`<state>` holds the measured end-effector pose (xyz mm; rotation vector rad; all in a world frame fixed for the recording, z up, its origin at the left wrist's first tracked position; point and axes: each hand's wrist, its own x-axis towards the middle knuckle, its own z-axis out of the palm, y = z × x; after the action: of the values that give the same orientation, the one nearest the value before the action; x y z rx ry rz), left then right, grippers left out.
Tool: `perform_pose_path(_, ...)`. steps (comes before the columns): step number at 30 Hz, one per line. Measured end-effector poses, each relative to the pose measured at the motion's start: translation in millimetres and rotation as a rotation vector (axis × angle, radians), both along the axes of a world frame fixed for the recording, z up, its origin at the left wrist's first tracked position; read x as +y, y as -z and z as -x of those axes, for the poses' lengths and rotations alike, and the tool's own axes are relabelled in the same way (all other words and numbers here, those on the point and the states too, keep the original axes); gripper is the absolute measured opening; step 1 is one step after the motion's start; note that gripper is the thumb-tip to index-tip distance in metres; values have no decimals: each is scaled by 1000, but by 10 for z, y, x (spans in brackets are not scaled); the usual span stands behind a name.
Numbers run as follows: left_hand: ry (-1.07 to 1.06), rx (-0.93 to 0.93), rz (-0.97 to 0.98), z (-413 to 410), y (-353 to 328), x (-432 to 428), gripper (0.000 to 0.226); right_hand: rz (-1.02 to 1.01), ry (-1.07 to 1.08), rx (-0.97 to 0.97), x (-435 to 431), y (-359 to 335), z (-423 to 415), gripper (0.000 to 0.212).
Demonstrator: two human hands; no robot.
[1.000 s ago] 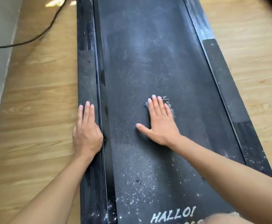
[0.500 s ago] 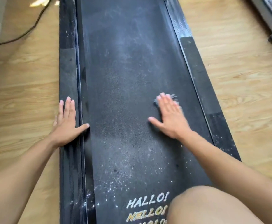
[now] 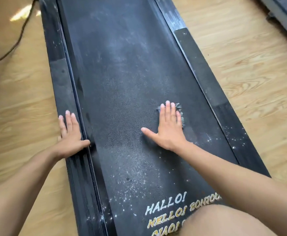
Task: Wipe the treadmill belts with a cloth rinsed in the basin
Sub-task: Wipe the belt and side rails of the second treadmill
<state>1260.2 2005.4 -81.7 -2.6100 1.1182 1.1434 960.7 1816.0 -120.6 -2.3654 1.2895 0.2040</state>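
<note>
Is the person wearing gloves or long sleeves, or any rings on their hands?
No gloves: the left hand and the right hand are bare. No rings, watch or bracelets show on the fingers or wrists. The left forearm and the right forearm are bare too, with no sleeve reaching into the picture. The fingernails look short and unpainted.

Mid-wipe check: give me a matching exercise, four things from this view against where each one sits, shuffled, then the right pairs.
Things
1. left hand
2. cloth
3. cable
4. HALLO! lettering

Places
a. printed at the near end of the belt
b. on the wooden floor, far left
c. flat on the left side rail
d. pressed onto the belt under the right hand

Pairs: 1-c, 2-d, 3-b, 4-a
</note>
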Motion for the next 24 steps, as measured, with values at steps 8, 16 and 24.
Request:
perform_pose_path(8,94,9,-42,-106,52,-3,118,81,-732,-19,1430,91,-1154,118)
perform_pose_path(16,155,-96,-121,-144,109,-46,118,126,-199,17,-39,-12,493,102)
perform_pose_path(24,501,-422,-566,-46,-555,-413,113,-30,21,123,-402,-161,1158,115)
